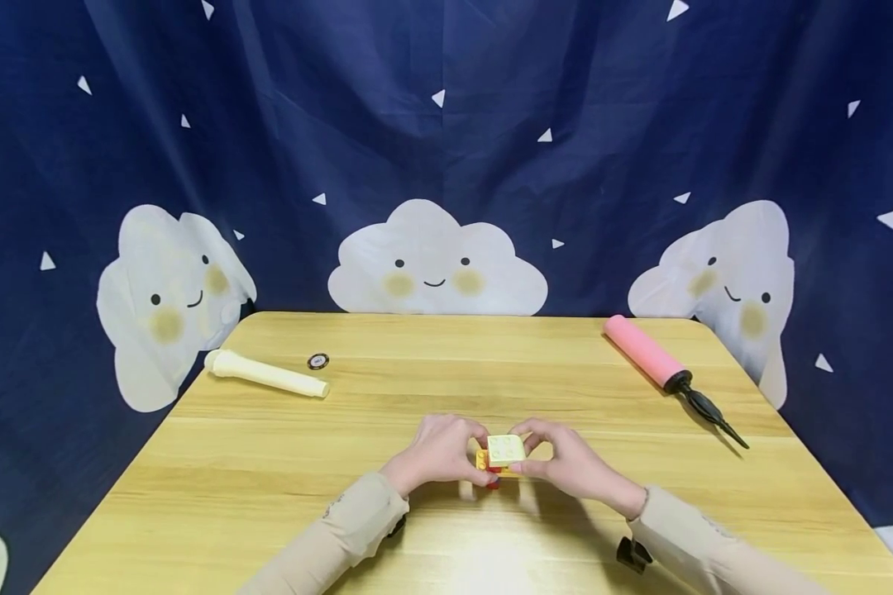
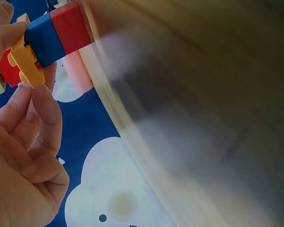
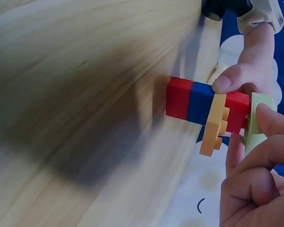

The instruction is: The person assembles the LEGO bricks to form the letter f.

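Note:
My left hand [image 1: 441, 450] grips a small tower of toy building bricks by its orange plate [image 3: 213, 127], with the thumb along one side. From the bottom up the tower has a red brick [image 3: 179, 98], a blue brick [image 3: 200, 103], the wider orange plate and a second red brick [image 3: 236, 112]. At the top, my right hand [image 1: 575, 464] pinches a pale yellow-green brick [image 1: 506, 449] between thumb and fingers. In the right wrist view that brick lies right against the upper red brick, slightly tilted. The lowest red brick stands at the tabletop.
On the wooden table [image 1: 417, 355], a cream toy microphone [image 1: 268, 374] lies at the left beside a round black-and-white chip [image 1: 317, 361]. A pink hand pump [image 1: 647, 351] with a black nozzle lies at the right. Behind hangs a dark blue curtain [image 1: 491, 165] with clouds.

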The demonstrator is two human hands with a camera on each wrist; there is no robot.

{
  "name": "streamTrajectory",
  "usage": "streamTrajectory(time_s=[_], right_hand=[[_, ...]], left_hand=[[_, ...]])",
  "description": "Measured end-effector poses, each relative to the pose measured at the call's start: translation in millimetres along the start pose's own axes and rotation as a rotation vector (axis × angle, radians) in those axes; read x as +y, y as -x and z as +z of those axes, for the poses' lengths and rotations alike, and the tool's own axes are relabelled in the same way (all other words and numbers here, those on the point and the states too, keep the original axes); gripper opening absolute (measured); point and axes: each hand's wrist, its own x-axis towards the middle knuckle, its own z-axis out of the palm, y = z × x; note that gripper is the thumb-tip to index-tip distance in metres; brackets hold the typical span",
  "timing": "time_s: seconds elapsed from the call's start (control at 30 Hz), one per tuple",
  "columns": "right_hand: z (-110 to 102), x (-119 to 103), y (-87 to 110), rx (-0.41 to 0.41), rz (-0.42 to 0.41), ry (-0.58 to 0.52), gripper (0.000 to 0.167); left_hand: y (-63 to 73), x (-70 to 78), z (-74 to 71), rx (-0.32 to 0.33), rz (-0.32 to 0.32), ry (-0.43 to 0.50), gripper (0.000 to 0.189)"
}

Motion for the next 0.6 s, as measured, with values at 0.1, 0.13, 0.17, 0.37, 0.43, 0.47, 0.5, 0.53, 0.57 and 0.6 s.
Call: streamTrajectory(time_s=[0.1, 0.13, 0.17, 0.37, 0.43, 0.47, 0.5, 0.53, 0.57, 0.6], right_hand=[[0.5, 0.1, -0.5, -0.007, 0.013, -0.018, 0.036], [0.5, 0.2, -0.5, -0.009, 0.018, -0.023, 0.036], [0.5, 0.2, -0.5, -0.011, 0.022, -0.028, 0.036], [0.3, -0.7, 0.3, -0.017, 0.027, -0.045, 0.033], [0.6, -0.7, 0.4, -0.019, 0.026, -0.048, 0.032], [0.7, -0.6, 0.4, -0.019, 0.024, -0.049, 0.031], [0.9, -0.5, 0.3, -0.020, 0.023, -0.051, 0.031], [1.0, -0.4, 0.2, -0.020, 0.022, -0.052, 0.030], [1.1, -0.3, 0.1, -0.019, 0.020, -0.054, 0.030], [1.2, -0.1, -0.1, -0.019, 0.019, -0.056, 0.030]], left_hand=[[-0.5, -0.2, 0.3, -0.002, 0.000, 0.001, 0.034], [-0.5, -0.2, 0.2, -0.004, -0.001, 0.004, 0.034], [-0.7, -0.4, 0.5, -0.005, -0.001, 0.009, 0.034], [-0.7, -0.8, 0.5, -0.015, -0.007, 0.024, 0.034], [-0.7, -1.3, 0.9, -0.014, -0.008, 0.020, 0.035], [-0.9, -1.6, 1.2, -0.012, -0.008, 0.019, 0.035], [-1.0, -1.8, 1.4, -0.011, -0.007, 0.017, 0.035], [-0.9, -1.9, 1.4, -0.010, -0.007, 0.017, 0.035], [-0.8, -1.9, 1.5, -0.009, -0.006, 0.017, 0.035], [-0.9, -2.0, 1.5, -0.008, -0.005, 0.016, 0.035]])
